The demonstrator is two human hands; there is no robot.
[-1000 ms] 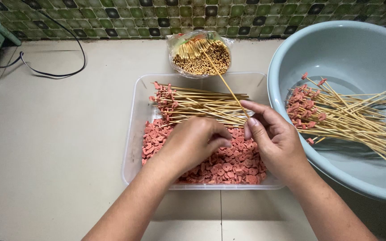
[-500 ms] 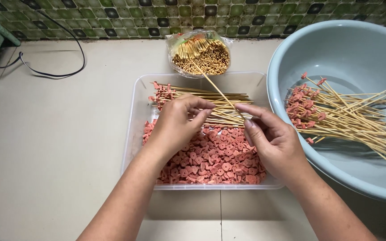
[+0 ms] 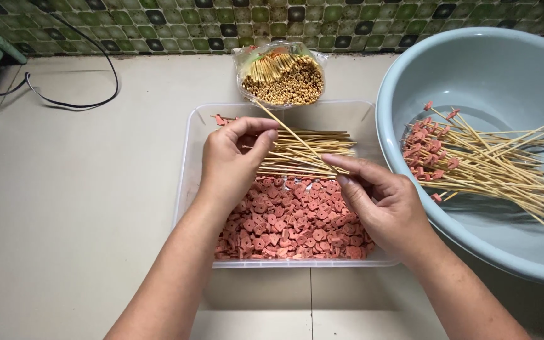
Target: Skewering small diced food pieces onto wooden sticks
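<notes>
A single bamboo skewer (image 3: 291,131) is held between both hands over the clear plastic tray (image 3: 187,170). Its long axis runs diagonally, one end toward 11 o'clock near the bag, the other toward 5 o'clock at the right hand. The left hand (image 3: 231,160) has thumb and fingers curled narrow around the skewer's middle; the right hand (image 3: 379,204) pinches its lower end between thumb and forefinger.

The tray holds a heap of pink sausage slices (image 3: 291,220) in its near half and a bundle of loose skewers (image 3: 313,154) lying roughly 9-to-3 across its far half. At 12 o'clock from the tray sits an open plastic bag (image 3: 281,75) packed with upright skewers, ends showing. At 3 o'clock the pale blue basin (image 3: 492,69) contains loaded skewers (image 3: 473,164), their sausage pieces bunched toward 9 o'clock, bare ends fanning toward 3.
</notes>
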